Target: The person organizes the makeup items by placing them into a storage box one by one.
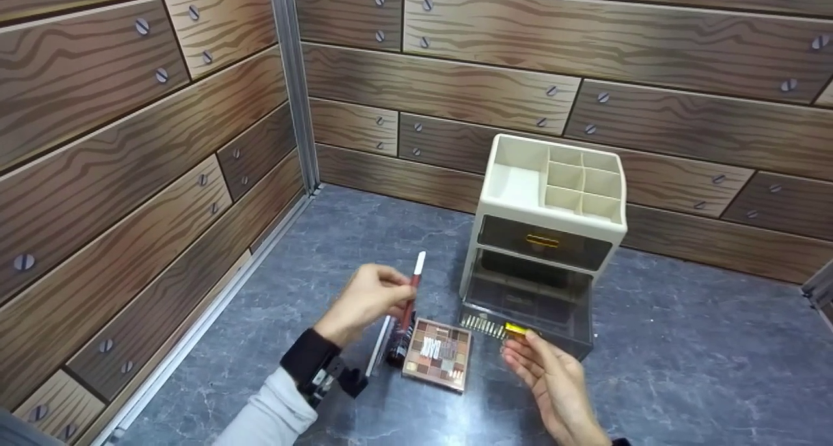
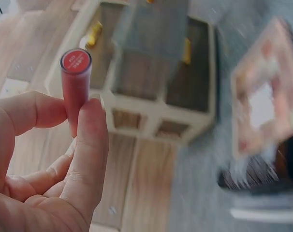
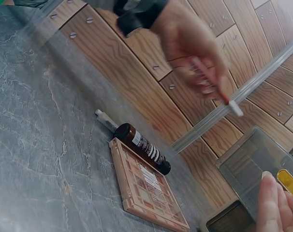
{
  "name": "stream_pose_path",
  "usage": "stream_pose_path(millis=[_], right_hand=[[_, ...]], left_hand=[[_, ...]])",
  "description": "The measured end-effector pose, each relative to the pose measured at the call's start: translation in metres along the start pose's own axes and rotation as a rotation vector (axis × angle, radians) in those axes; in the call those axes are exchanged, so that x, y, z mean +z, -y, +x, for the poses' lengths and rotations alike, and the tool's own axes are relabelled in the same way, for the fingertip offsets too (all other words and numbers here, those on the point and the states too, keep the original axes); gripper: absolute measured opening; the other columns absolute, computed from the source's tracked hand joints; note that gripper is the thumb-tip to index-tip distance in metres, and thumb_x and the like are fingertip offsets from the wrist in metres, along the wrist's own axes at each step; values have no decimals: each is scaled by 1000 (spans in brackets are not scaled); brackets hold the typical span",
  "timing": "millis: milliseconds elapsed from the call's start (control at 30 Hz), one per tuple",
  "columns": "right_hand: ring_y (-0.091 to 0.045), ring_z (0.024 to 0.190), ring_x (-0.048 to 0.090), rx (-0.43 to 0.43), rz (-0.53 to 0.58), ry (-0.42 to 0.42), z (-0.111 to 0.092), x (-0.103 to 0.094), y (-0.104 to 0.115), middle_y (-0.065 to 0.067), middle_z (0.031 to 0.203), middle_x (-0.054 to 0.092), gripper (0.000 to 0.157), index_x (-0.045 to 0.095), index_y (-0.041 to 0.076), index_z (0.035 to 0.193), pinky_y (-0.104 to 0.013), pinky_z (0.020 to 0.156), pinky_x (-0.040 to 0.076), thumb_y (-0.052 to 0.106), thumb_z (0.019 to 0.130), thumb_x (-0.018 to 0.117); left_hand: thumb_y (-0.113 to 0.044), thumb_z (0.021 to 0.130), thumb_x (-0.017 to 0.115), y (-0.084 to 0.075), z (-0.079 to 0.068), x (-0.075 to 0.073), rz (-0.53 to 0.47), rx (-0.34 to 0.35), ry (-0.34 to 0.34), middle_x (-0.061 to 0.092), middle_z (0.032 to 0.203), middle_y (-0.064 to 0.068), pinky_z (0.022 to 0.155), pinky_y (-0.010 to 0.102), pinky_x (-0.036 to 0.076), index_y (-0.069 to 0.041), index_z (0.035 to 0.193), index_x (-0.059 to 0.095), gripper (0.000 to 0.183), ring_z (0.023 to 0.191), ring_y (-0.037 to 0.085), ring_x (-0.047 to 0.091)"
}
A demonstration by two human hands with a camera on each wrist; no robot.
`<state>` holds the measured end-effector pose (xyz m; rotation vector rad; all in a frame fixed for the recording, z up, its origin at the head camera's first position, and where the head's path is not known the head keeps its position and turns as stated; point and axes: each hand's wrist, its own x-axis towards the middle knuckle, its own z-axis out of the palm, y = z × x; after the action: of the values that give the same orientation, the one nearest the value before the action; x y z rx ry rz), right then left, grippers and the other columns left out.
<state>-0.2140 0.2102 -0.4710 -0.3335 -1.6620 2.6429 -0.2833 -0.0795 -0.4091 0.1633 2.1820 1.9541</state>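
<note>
My left hand (image 1: 371,303) pinches a slim red lip gloss tube (image 2: 76,92) between thumb and fingers, its white end pointing up in the head view. Below it lie a dark bottle (image 3: 144,147) and an eyeshadow palette (image 1: 437,355) with a grid of colours. My right hand (image 1: 553,381) is at the front of the pulled-out lower drawer (image 1: 530,296), fingers fairly straight, fingertips right beside its gold handle (image 3: 289,183). That drawer belongs to a cream organizer (image 1: 553,208). Through the drawer's clear front shows a row of small pale shapes.
The organizer's upper drawer (image 1: 543,241) is closed, and compartments divide its top. A thin white-edged item (image 1: 379,345) lies left of the bottle. Wood-patterned walls (image 1: 442,81) meet in a corner behind the grey marbled tabletop (image 1: 703,342).
</note>
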Motion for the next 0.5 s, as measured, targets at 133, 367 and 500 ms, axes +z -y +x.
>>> stream_pose_path(millis=[133,367,500], right_hand=[[-17,85,77,-4,7,1,0,-1,1,-10,92,78,21,71,2,104,-28,87,63,13,110,54],[-17,85,77,-2,20,16,0,-1,0,-10,92,78,21,71,2,104,-28,87,63,13,109,54],[-16,85,76,1,17,7,0,-1,0,-10,92,78,20,71,2,104,-28,87,62,13,109,54]], left_hand=[[-3,92,74,-21,4,16,-2,32,66,75,99,18,79,34,64,5,107,70,17,81,21,73],[-1,92,75,-47,15,46,3,17,135,76,93,16,76,34,65,3,104,73,13,80,23,75],[1,92,74,-52,24,62,8,-1,155,77,90,15,74,34,65,3,101,74,9,77,22,75]])
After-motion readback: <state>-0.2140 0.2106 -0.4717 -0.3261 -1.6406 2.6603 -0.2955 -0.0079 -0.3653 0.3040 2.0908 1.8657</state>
